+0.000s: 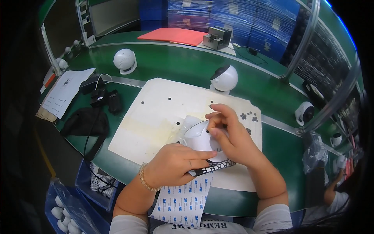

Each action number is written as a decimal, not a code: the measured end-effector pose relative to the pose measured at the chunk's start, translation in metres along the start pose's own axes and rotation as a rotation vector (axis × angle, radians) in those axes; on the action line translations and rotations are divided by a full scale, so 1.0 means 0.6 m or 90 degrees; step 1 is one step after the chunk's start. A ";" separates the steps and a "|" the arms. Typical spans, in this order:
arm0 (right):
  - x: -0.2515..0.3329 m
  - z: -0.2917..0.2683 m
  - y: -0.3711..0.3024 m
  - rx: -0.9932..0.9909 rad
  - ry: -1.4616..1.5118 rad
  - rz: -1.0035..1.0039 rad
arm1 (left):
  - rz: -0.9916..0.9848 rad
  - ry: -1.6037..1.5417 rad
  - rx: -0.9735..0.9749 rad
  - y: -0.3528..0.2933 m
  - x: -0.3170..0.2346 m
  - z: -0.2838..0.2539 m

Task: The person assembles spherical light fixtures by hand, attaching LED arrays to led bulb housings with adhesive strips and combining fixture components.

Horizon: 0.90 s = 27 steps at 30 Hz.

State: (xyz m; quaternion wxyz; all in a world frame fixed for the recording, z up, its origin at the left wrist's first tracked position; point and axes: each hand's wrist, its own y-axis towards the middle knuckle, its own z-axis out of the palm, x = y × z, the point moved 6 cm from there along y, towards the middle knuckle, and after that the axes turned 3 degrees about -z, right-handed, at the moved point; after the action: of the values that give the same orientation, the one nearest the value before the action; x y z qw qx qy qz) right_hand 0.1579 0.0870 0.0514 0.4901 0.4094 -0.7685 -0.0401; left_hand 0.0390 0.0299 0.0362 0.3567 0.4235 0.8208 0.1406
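A white, rounded plastic housing (200, 140) is held low over the white board by my left hand (175, 162), its fingers closed along the near side. A black-and-white patterned strip (214, 168) shows just below it. My right hand (233, 134) bends over the far right of the housing with thumb and fingers drawn together. A small black dot (207, 132) is at the thumb tip, and a dark speck shows by the index fingertip. Whether the fingers grip either one is unclear. A backing sheet with blue print (181, 202) hangs below my left hand.
The white board (132, 132) carries several black dots and flower-shaped dark pads (249, 117). White ball-shaped cameras (125, 61) stand around the green table (167, 52). Black adapters (99, 95) and papers (68, 93) lie left. Blue bins (91, 183) sit lower left; a metal block (216, 38) stands behind.
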 end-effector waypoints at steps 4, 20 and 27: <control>0.005 -0.004 -0.006 -0.014 -0.056 0.015 | 0.005 0.007 -0.003 0.000 0.000 0.000; 0.007 -0.007 -0.098 -0.115 -0.207 -0.025 | -0.023 0.027 -0.003 0.001 0.007 0.004; -0.015 0.011 -0.095 -0.083 -0.098 0.009 | -0.018 0.043 -0.010 0.002 0.010 0.006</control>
State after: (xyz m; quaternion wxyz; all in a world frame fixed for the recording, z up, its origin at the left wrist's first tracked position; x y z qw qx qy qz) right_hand 0.1881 0.0532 0.0153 0.4554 0.3667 -0.8026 -0.1178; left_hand 0.0398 0.0352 0.0311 0.3343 0.4037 0.8372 0.1563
